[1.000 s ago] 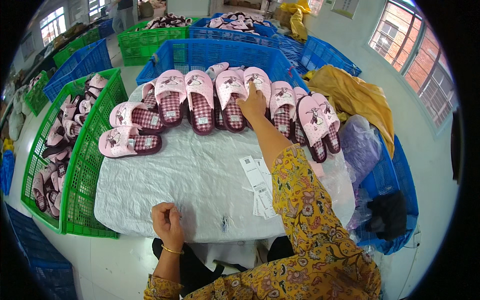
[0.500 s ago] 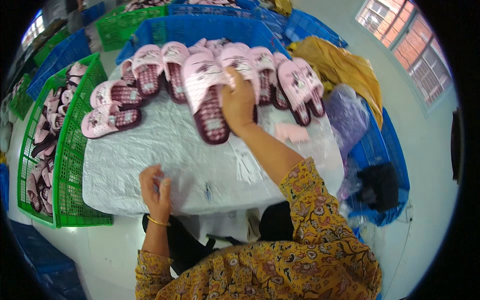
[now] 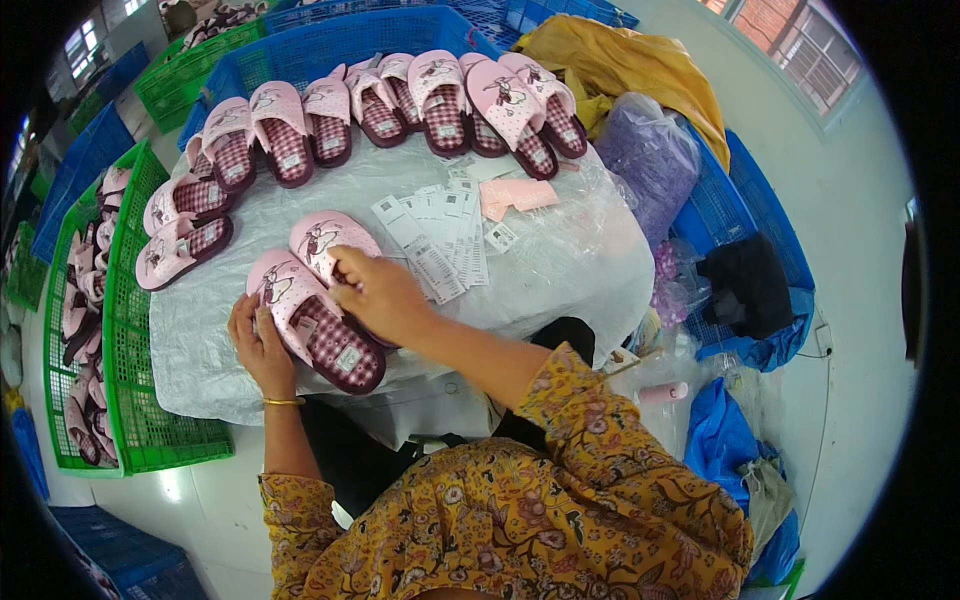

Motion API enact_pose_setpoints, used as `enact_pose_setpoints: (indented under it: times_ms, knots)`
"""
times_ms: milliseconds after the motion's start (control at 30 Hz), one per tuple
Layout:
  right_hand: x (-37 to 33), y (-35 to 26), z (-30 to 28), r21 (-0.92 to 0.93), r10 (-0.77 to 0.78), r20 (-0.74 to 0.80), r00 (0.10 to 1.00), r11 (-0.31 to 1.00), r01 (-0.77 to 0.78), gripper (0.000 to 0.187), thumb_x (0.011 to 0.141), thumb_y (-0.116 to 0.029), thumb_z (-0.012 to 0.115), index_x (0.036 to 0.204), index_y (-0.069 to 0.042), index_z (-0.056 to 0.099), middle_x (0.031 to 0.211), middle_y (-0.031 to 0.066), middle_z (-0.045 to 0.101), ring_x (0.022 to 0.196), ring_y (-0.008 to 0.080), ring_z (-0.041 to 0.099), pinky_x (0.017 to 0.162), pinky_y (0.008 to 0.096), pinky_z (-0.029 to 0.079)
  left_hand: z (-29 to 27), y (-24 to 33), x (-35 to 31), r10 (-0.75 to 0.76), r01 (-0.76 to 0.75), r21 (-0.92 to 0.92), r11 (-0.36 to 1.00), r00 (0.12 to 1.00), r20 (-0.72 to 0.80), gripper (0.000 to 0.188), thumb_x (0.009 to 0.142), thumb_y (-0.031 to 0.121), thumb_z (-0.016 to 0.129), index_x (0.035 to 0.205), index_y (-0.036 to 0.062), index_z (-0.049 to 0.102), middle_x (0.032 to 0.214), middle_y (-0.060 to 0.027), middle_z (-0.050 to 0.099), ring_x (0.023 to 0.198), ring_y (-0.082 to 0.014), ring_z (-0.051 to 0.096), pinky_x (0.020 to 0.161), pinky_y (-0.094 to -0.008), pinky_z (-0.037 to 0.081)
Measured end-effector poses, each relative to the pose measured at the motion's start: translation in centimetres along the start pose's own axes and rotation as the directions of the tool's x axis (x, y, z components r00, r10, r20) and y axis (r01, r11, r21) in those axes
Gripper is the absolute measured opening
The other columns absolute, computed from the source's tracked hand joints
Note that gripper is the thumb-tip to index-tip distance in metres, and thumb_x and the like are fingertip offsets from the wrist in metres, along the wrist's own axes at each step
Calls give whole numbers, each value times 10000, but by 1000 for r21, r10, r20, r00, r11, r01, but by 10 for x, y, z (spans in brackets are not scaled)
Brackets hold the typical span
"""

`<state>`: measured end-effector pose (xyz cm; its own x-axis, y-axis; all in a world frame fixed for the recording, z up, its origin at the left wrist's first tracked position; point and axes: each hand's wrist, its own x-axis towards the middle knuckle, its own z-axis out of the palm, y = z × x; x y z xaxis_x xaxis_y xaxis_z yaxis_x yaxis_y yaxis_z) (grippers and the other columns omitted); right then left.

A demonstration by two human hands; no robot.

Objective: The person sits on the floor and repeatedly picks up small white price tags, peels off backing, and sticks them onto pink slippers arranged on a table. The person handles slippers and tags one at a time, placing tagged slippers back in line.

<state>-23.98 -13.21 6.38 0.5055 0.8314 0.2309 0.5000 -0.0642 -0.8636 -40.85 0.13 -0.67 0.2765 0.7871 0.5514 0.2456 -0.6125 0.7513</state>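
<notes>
Two pink slippers lie at the near edge of the silver sheet (image 3: 215, 345): right hand (image 3: 385, 295) curled closed on the right-hand slipper's (image 3: 322, 234) upper by its opening, left hand's (image 3: 262, 352) fingers along the left-hand slipper's (image 3: 325, 325) outer side, grip unclear. Judged light, soft-topped, firmer-soled; best hold: upper's rim or sole edge.

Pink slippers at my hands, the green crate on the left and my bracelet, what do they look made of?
Pink slippers: probably matte fabric, going by the soft-looking printed uppers and checked insoles. Green crate: likely smooth moulded plastic, given its even colour and lattice wall. Bracelet: perhaps polished metal, being shiny and gold-coloured.
</notes>
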Motion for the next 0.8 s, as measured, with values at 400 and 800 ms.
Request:
enact_pose_setpoints:
  times_ms: [400, 800]
  knots:
    - [61, 130, -163, -716, 6, -72, 997, 696, -56, 473, 756, -361, 742, 1150, -119, 641, 1106, 116, 675, 1019, 347, 592, 868, 446, 491, 5, -3, -2, -47, 44, -52, 998, 998, -51, 263, 1000, 162, 514, 1161, -21, 612, 1199, -142, 581, 1111, -252, 551, 979, -350, 418]
    - [70, 157, -243, -862, 346, 71, 935, 494, -117, 517, 682, -350, 772, 1073, -33, 651, 1090, 177, 674, 1027, 331, 646, 869, 428, 519, 5, -5, -4, -117, 112, -81, 990, 991, -66, 257, 1006, 157, 508, 1159, -20, 613, 1152, -113, 591, 1077, -209, 559, 960, -322, 426]
